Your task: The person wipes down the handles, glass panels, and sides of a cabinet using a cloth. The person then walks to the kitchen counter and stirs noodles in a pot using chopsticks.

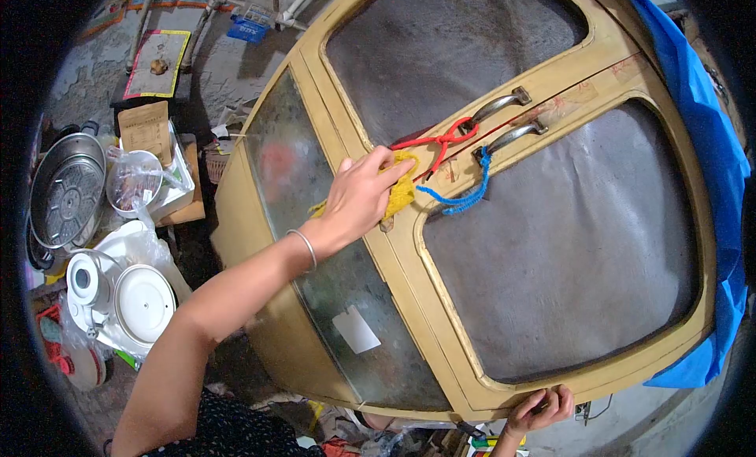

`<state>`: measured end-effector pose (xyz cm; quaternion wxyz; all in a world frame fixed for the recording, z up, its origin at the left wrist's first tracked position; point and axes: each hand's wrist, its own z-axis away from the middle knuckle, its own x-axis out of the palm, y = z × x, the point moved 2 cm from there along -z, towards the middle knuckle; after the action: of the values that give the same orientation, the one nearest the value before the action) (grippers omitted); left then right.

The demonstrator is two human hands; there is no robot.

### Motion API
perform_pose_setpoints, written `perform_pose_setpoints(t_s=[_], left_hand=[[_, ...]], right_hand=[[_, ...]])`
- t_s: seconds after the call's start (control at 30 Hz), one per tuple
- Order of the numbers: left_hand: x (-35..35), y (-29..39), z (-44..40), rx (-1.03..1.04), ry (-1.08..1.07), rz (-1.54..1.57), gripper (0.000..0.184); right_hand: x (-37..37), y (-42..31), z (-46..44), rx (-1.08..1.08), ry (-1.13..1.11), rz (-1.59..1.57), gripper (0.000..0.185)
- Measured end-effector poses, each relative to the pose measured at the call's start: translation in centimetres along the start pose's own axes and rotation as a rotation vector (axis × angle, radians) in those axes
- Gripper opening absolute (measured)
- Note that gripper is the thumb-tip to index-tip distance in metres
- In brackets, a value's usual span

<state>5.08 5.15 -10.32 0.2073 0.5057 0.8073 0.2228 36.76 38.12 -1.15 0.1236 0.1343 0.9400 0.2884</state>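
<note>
My left hand, with a silver bangle at the wrist, presses a yellow cloth against the frame of a cream-painted cabinet. Its fingers are bent over the cloth and hide part of it. Just beyond the fingertips, a red cord is tied to one metal door handle. A blue fuzzy cord hangs from the other handle. At the cabinet's lower edge in the picture, my right hand curls its fingers against the rim.
Left of the cabinet stand a steel steamer pot, a plastic-wrapped bowl and a white lid. A blue sheet drapes the cabinet's right side. White paper is on the glass strip. A patterned stool is at upper left.
</note>
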Motion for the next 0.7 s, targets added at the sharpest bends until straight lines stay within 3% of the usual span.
perform_pose_setpoints(t_s=[0.7], left_hand=[[-0.5, -0.5, 0.2, 0.016, -0.057, -0.042, 0.04]], right_hand=[[-0.2, -0.3, -0.4, -0.007, -0.021, 0.028, 0.011]])
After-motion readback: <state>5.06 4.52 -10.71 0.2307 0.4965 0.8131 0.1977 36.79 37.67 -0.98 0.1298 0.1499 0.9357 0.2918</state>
